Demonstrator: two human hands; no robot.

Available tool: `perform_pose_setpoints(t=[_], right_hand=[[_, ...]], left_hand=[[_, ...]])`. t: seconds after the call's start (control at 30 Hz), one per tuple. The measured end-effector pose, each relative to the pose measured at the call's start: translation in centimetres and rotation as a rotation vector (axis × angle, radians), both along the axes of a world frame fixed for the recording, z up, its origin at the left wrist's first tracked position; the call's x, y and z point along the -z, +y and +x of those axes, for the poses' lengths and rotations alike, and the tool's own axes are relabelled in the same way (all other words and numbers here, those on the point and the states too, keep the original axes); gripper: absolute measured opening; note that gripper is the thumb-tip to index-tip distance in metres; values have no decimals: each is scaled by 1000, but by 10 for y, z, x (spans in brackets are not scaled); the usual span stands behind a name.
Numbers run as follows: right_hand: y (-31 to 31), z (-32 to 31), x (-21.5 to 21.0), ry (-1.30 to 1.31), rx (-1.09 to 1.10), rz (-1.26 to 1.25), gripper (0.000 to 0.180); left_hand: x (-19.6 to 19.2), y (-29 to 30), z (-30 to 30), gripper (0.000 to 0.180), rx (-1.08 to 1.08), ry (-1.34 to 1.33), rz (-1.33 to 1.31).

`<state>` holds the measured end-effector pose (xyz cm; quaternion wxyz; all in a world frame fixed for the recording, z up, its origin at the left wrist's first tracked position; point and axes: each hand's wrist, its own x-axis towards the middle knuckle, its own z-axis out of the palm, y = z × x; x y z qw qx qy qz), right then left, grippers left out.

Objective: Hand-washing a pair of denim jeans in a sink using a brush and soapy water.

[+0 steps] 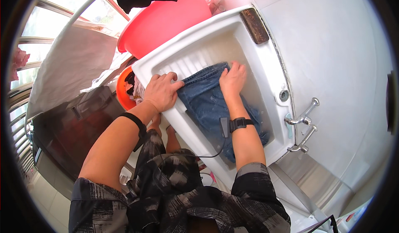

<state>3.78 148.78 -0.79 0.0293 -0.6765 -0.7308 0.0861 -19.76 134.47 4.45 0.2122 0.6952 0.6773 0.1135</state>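
Fingers (171, 76) of the left hand (160, 94), head view: curled, thumb and fingers closing on the left end of the denim's (208, 98) top band, apparently a pinch. Right hand (232, 81): thumb lies at the band's other end, fingers loosely bent and partly spread beyond it; whether they grip cloth, cannot tell.

Denim lies in the white sink (143, 69), band uppermost, the rest running down toward the tap end, lower part in cloudy water (250, 85). Hands at opposite ends of the band, probably so it stays stretched and does not slide down the slope. Ribs (176, 67) moulded into the sink show just past the band; likely there to give cloth something to rub on.

Wooden block (254, 26) sits on the sink's far corner, perhaps a brush, underside hidden; placed there, it stays out of the water yet within reach. Two taps (300, 120) (302, 145) come off the wall at the right-hand side. Pink tub (166, 27) behind the sink; orange bucket (121, 87) beside its left side, holding cloth (136, 88), presumably kept apart from the wet piece.
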Motion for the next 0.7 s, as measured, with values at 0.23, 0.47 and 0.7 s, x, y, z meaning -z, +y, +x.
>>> perform_pose_setpoints(t=[0.23,0.47,0.7], right_hand=[[-40,-30,15,161,-218,-136,59],[-25,-35,11,163,-271,-238,62],[99,-19,-87,113,-207,482,55]], left_hand=[[-3,2,2,36,96,16,60],[-2,1,5,35,145,66,57],[5,-4,-6,27,302,69,53]])
